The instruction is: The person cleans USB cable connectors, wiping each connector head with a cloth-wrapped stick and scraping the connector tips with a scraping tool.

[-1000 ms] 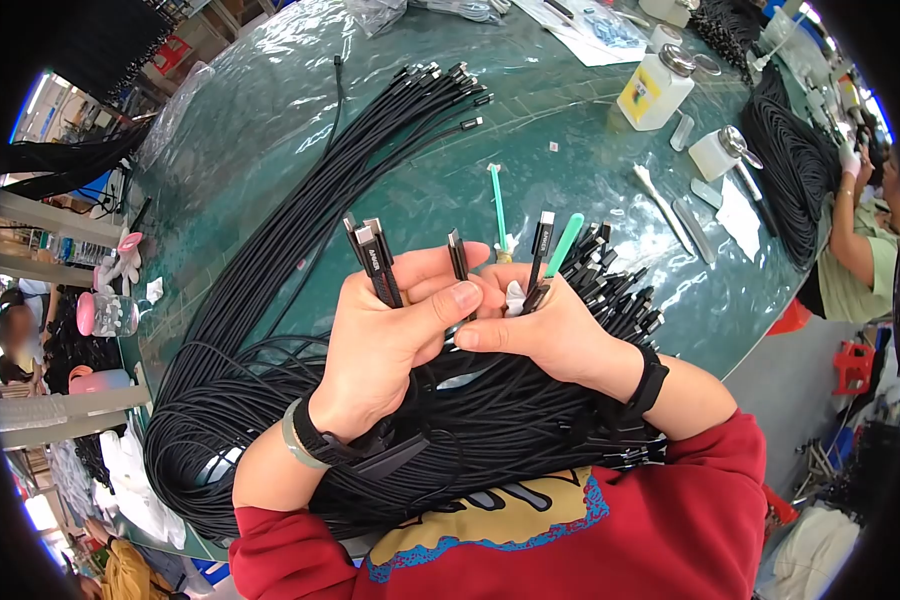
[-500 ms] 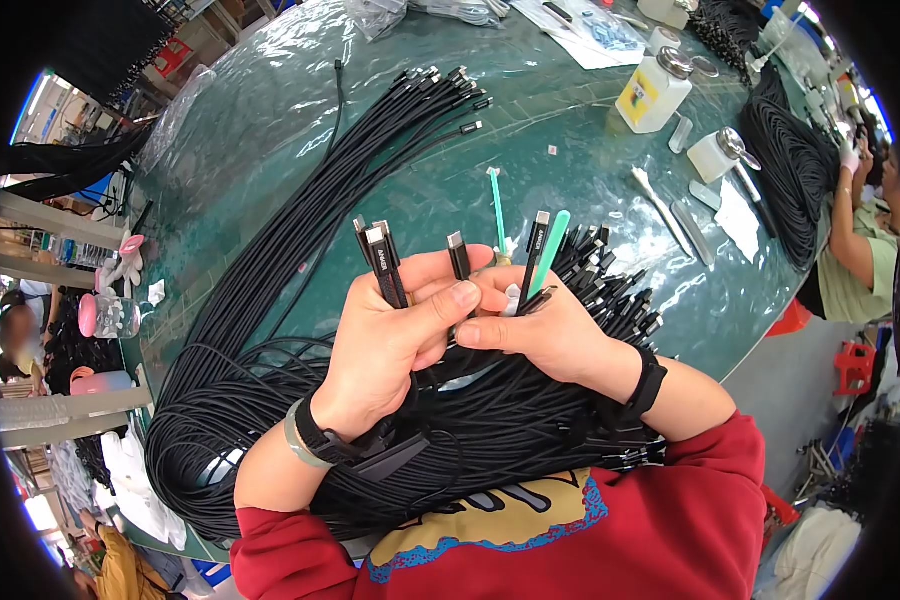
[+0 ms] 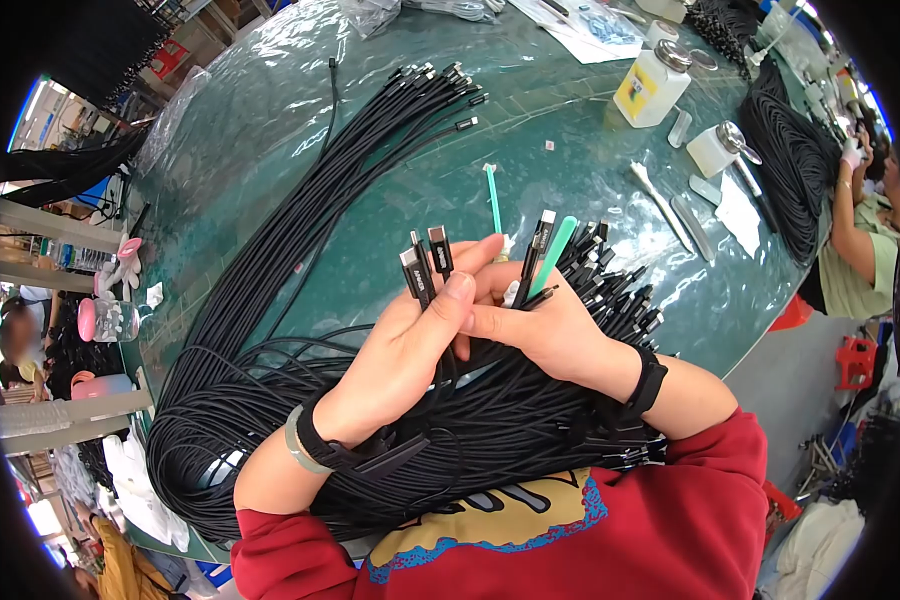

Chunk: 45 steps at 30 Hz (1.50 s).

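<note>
Several black USB-C cable ends (image 3: 416, 275) stand up from my left hand (image 3: 407, 340), pinched between its thumb and fingers with the metal tips upward. My right hand (image 3: 542, 325) touches it at the fingertips and is closed around another black cable connector (image 3: 536, 250) and a green stick (image 3: 556, 250). A small white bit shows by the right fingers; I cannot make out what it is. Under both hands lies a large bundle of black cables (image 3: 220, 330), with many connector ends (image 3: 620, 290) fanned out beyond my right hand.
A green stick with a whitish tip (image 3: 494, 197) lies ahead on the green table (image 3: 390, 190). At the right are a yellow-labelled bottle (image 3: 653, 87), a smaller bottle (image 3: 715, 149), a white brush-like tool (image 3: 660, 208) and a white cloth (image 3: 738, 215). A co-worker (image 3: 860, 230) sits farther right.
My left hand has shifted right, closer to the right hand. The connectors in it are now gathered closer together. The right hand has barely moved and keeps its connector and green stick.
</note>
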Available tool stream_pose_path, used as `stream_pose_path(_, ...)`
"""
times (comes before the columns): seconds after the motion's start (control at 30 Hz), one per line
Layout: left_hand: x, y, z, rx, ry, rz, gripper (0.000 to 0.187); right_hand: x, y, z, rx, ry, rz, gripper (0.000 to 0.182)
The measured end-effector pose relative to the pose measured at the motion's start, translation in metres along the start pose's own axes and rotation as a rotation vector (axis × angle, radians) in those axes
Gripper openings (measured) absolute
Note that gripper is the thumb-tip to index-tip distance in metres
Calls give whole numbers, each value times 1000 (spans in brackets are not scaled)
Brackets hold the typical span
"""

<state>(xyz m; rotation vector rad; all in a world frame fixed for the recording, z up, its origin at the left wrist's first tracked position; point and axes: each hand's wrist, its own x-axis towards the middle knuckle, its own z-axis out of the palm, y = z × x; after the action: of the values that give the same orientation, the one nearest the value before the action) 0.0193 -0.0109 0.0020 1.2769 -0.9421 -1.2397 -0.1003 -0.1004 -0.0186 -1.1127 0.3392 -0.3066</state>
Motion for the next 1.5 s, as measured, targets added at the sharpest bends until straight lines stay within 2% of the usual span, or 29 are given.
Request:
stream_pose_path(0.1, 1, -4, -3, 134, 89, 71, 49, -1, -2, -1, -84, 60, 5, 16)
stream_pose_path(0.2, 4, 5, -2, -253, 345, 36, 44, -2, -3, -1, -71, 65, 37, 16)
stream_pose_path(0.23, 3, 6, -3, -253, 346, 36, 44, -2, -3, -1, -71, 64, 37, 16)
stream_pose_path(0.33, -2, 8, -10, -509, 290, -77, 33, -2, -4, 0, -88, 76, 50, 16)
stream_pose_path(0.37, -2, 9, -8, -510, 291, -78, 33, -2, -4, 0, -87, 76, 50, 16)
stream_pose_path(0.47, -4, 14, 5, -162, 352, -49, 27, -2, -3, 0, -87, 87, 43, 17)
stream_pose_path(0.73, -4, 14, -1, -280, 328, -103, 30, -3, -2, -4, -51, -21, 79, 19)
stream_pose_path(1.17, -6, 14, -2, -301, 266, -88, 32, -2, 1, -3, 0, -2, 46, 18)
stream_pose_path(1.5, -4, 14, -5, -307, 212, -141, 24, -3, -1, -2, -23, 8, 96, 13)
